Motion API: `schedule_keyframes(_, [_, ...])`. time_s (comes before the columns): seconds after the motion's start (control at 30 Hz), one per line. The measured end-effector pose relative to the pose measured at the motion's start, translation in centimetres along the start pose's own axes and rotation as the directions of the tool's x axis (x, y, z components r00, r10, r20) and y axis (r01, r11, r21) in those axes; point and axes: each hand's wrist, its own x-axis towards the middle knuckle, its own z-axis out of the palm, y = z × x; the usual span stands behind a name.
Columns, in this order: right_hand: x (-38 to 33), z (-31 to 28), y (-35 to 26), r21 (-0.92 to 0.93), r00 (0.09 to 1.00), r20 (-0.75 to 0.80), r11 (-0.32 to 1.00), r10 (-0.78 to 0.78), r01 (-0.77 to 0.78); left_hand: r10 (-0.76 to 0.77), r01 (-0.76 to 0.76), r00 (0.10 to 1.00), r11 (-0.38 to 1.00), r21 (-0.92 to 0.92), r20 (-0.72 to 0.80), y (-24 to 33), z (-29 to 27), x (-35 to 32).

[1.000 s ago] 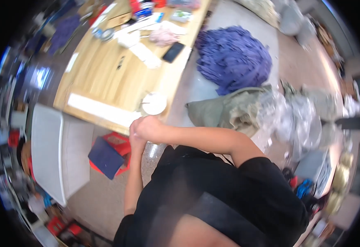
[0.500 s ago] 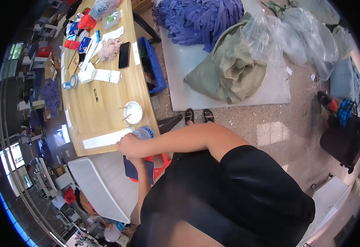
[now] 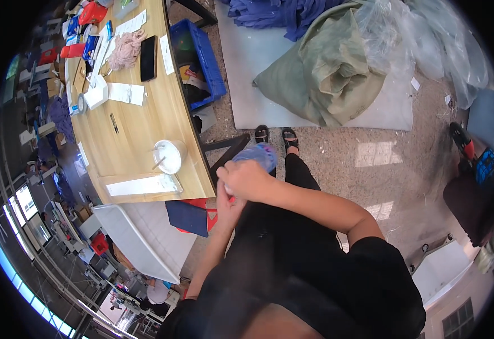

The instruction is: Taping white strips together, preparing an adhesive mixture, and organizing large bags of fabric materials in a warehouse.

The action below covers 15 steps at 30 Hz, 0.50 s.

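Just off the near right corner of the table, my hands meet around a clear bluish plastic bottle, which is tilted with its broad end pointing away from me. My right hand is wrapped over it. Below, my left hand is closed at the bottle's near end, its fingertips partly hidden by the right hand. A small red spot shows between the hands; I cannot make out what it is. Nearby on the table stand a white tub with thin sticks in it and a long white strip.
A black phone, pink cloth and small tweezers lie on the table. Beside it are a blue crate and a red stool with a dark seat. A green sack lies ahead on a pale sheet.
Both hands and the bottle have moved right, away from the table corner and over the floor in front of my body. The view has shifted, and more of my legs shows.
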Motion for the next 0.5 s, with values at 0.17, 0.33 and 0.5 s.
schedule_keyframes(0.17, [0.1,9.1,14.0,-0.214,0.944,0.283,0.971,0.169,-0.110,-0.328,0.125,0.895,0.835,0.535,0.303,-10.6,2.8,-0.2])
schedule_keyframes(0.33, [1.2,17.0,24.7,-0.162,0.892,0.325,0.948,0.313,-0.273,-0.678,0.292,0.696,0.567,0.770,0.235,-18.2,6.5,-0.5])
schedule_keyframes(0.5, [6.7,21.4,27.9,0.095,0.840,-0.017,0.837,0.542,-0.539,-0.717,0.396,0.677,0.546,0.739,0.167,-21.7,6.3,1.2])
